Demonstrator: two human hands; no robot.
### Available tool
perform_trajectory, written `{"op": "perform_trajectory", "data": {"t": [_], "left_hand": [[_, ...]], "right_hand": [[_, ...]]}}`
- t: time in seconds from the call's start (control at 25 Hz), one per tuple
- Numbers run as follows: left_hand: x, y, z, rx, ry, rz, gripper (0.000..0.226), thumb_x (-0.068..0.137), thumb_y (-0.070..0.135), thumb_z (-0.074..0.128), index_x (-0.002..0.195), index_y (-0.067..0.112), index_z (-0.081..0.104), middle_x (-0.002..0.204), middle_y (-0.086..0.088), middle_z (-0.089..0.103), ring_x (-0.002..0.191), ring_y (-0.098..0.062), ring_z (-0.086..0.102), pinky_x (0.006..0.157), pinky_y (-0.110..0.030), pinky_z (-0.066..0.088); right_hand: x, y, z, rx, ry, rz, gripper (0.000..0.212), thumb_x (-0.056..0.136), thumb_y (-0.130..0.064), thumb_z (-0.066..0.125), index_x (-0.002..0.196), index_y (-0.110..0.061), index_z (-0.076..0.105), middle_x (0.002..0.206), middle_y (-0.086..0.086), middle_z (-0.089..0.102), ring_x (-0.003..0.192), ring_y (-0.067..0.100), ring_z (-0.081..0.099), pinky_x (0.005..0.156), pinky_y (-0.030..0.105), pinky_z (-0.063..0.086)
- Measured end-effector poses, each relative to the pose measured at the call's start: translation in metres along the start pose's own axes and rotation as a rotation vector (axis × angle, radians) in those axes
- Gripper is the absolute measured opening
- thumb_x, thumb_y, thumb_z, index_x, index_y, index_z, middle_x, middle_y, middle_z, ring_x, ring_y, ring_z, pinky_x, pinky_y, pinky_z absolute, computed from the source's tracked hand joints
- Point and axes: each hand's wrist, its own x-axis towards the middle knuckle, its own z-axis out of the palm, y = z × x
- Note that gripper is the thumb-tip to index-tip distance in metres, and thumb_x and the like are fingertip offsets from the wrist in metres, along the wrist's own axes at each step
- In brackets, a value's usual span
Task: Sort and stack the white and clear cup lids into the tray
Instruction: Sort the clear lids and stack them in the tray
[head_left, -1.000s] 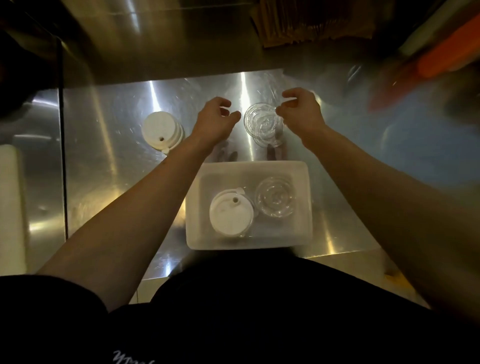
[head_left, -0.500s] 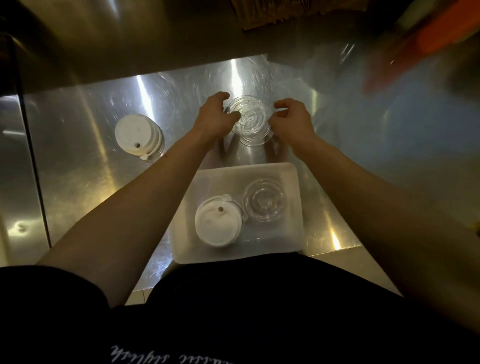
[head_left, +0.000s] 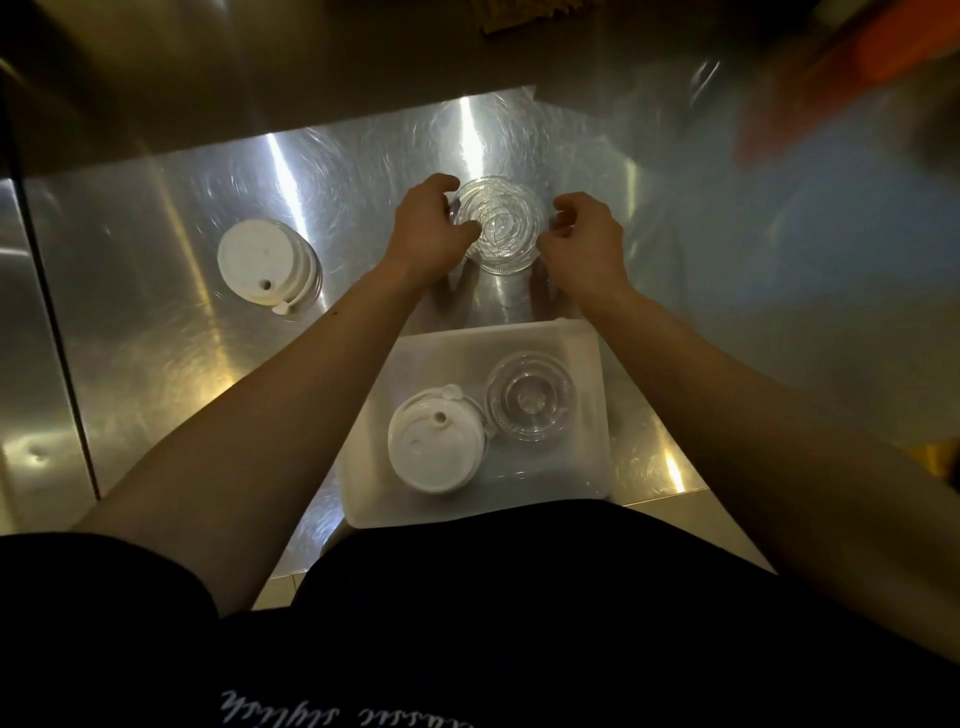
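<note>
A stack of clear cup lids (head_left: 501, 228) stands on the steel table beyond the tray. My left hand (head_left: 428, 231) grips its left rim with thumb and fingers. My right hand (head_left: 584, 236) pinches its right rim. The white tray (head_left: 589, 467) lies close to my body. Inside it, a stack of white lids (head_left: 434, 452) sits on the left and a stack of clear lids (head_left: 530, 397) on the right, touching each other. Another stack of white lids (head_left: 265, 265) stands on the table to the far left, away from both hands.
The steel table (head_left: 156, 364) ends at a seam on the left and at its front edge by my dark shirt. A blurred orange and blue shape (head_left: 831, 130) fills the upper right. Brown paper items (head_left: 524, 15) lie at the back.
Both hands have closed in on the clear lid stack from either side, and now touch its rim. The view has shifted slightly, so the tray appears further right.
</note>
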Motion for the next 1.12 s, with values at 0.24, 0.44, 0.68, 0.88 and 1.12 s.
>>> {"op": "perform_trajectory", "data": {"t": [0.24, 0.44, 0.68, 0.88, 1.12], "left_hand": [[-0.003, 0.005, 0.004, 0.135, 0.024, 0.089, 0.027, 0.081, 0.010, 0.067, 0.106, 0.003, 0.064, 0.100, -0.018, 0.062, 0.098, -0.030, 0.061, 0.091, -0.040, 0.048], [-0.006, 0.010, 0.003, 0.081, 0.028, 0.072, 0.045, 0.083, 0.008, 0.066, 0.127, 0.001, 0.058, 0.120, -0.019, 0.064, 0.103, -0.024, 0.060, 0.098, -0.037, 0.049], [-0.007, 0.008, 0.000, 0.002, 0.070, 0.041, 0.048, 0.082, 0.009, 0.067, 0.128, 0.006, 0.057, 0.124, -0.014, 0.061, 0.107, -0.026, 0.063, 0.093, -0.043, 0.055], [-0.001, 0.008, -0.003, 0.010, 0.085, 0.037, 0.046, 0.081, 0.007, 0.066, 0.126, 0.004, 0.058, 0.122, -0.014, 0.063, 0.108, -0.025, 0.063, 0.095, -0.041, 0.053], [0.004, 0.002, 0.002, 0.065, 0.105, 0.063, 0.033, 0.079, 0.005, 0.067, 0.111, -0.003, 0.065, 0.095, -0.014, 0.064, 0.088, -0.021, 0.059, 0.091, -0.040, 0.052]], "right_hand": [[0.003, 0.000, 0.004, 0.030, -0.015, 0.057, 0.047, 0.081, -0.004, 0.062, 0.128, -0.006, 0.057, 0.118, 0.014, 0.066, 0.105, 0.024, 0.065, 0.098, 0.037, 0.052], [0.004, 0.001, 0.007, 0.075, -0.020, 0.085, 0.046, 0.081, -0.003, 0.060, 0.127, -0.008, 0.058, 0.114, 0.011, 0.067, 0.100, 0.023, 0.067, 0.093, 0.034, 0.055], [0.005, -0.003, 0.008, 0.124, -0.018, 0.098, 0.043, 0.080, -0.003, 0.061, 0.122, -0.009, 0.060, 0.103, 0.003, 0.063, 0.097, 0.024, 0.068, 0.090, 0.043, 0.058], [0.009, -0.012, 0.010, 0.080, -0.036, 0.071, 0.035, 0.080, 0.001, 0.058, 0.115, -0.002, 0.065, 0.097, 0.007, 0.064, 0.097, 0.029, 0.067, 0.091, 0.045, 0.056], [0.016, -0.011, 0.013, -0.059, -0.030, -0.028, 0.027, 0.076, 0.003, 0.055, 0.100, 0.010, 0.066, 0.100, 0.027, 0.070, 0.094, 0.037, 0.067, 0.088, 0.048, 0.054]]}}
